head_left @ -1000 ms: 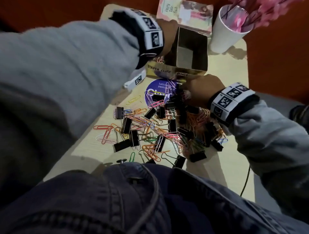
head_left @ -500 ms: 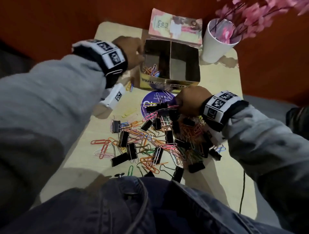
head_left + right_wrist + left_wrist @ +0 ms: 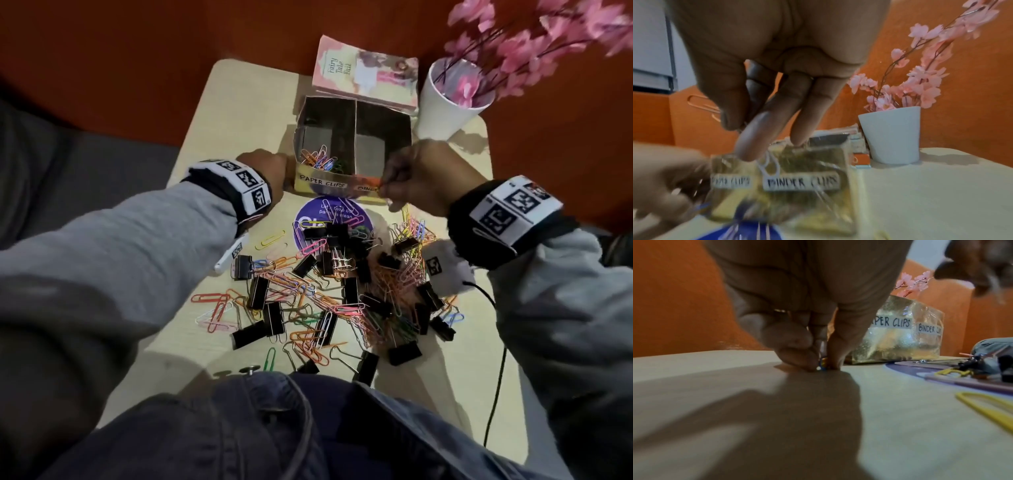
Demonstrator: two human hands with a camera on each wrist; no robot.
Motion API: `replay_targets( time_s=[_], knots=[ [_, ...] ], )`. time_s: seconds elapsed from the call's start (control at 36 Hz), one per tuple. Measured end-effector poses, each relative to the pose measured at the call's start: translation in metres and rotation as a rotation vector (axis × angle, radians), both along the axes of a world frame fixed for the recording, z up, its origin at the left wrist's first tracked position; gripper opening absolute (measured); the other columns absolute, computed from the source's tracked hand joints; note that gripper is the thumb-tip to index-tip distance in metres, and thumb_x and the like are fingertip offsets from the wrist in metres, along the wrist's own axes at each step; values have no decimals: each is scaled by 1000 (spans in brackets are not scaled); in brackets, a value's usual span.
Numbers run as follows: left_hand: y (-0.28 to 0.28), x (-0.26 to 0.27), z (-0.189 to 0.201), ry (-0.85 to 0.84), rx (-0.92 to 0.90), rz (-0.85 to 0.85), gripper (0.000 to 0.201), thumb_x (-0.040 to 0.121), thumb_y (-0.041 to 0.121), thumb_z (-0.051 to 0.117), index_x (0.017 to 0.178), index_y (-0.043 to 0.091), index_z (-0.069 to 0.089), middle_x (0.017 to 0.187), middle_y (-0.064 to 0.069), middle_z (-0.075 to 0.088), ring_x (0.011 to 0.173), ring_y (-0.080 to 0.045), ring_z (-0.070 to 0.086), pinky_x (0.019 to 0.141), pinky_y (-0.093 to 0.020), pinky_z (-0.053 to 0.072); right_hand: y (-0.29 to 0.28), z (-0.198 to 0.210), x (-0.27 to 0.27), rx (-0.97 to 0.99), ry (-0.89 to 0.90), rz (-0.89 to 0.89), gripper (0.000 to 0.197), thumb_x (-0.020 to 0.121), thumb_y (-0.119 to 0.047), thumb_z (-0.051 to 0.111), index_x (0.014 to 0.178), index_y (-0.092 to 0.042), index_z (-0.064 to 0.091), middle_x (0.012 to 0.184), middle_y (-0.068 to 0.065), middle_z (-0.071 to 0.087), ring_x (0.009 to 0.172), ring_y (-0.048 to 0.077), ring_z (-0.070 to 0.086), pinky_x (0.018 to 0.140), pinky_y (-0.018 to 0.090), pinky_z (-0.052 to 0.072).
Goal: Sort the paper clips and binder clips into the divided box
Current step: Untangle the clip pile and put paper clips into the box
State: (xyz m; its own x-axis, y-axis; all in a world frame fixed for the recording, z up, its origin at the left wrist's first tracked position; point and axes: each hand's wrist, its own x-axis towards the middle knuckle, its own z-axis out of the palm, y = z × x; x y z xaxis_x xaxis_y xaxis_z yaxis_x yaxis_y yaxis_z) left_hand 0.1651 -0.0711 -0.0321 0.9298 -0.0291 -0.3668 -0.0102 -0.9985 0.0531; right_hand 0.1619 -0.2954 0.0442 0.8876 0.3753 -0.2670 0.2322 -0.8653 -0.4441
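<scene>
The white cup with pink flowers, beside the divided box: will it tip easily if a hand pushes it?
Probably yes. The white cup narrows toward its base, and the long flower branches lean far to one side, so it looks top-heavy. It seems light.

Divided box [image 3: 329, 181] at table [image 3: 239, 113] far side; book [image 3: 366, 78] behind it, vase [image 3: 442, 113] right; clip pile [image 3: 329, 291] in front.

Left hand [image 3: 265, 168] pinching at the tabletop; right hand [image 3: 423, 178] raised, fingers pinched.
</scene>
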Motion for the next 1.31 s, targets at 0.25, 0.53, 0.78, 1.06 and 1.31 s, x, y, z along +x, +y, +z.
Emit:
replay_targets(
  time_s=[0.25, 0.53, 0.78, 1.06, 1.31],
  knots=[
    [-1, -14, 0, 10, 25, -39, 27, 91, 13, 49, 116, 9, 56, 112, -15, 61, 102, -32, 60, 72, -30, 39, 78, 4, 54, -135, -193, -79, 25, 81, -17, 65, 104, -6, 66, 96, 12, 69, 84, 22, 65, 68, 28, 50],
    [7, -26, 6, 40, -87, 11, 10, 83, 13, 56, 92, 11, 59, 87, -9, 60, 73, -29, 51, 63, -28, 36, 70, 5, 57, -184, -209, -124, 12, 82, -17, 61, 87, -7, 58, 88, 9, 67, 77, 22, 63, 66, 27, 48],
    [12, -3, 61, -193, -303, 2, 7, 83, 16, 64, 85, 16, 57, 84, -6, 57, 77, -22, 49, 59, -28, 30, -56, -1, 25, -326, -72, -293, 18, 79, -15, 64, 91, -6, 73, 81, 12, 73, 79, 24, 70, 77, 35, 56],
    [-43, 41, 54, -164, -151, -160, 33, 85, 29, 66, 112, 9, 61, 115, -17, 63, 99, -34, 57, 80, -35, 42, -84, -45, -12, -557, 45, 83, 64, 87, -20, 59, 145, -29, 33, 148, 3, 35, 126, 28, 46, 96, 36, 42],
    [-35, 28, 42, -78, 30, -293, 50, 70, 49, 75, 107, 19, 58, 105, -9, 59, 91, -30, 56, 67, -30, 38, -61, -54, -20, -727, -88, 275, 65, 68, -48, 76, 125, -33, 49, 115, 0, 49, 92, 30, 59, 63, 30, 39]
  ],
)
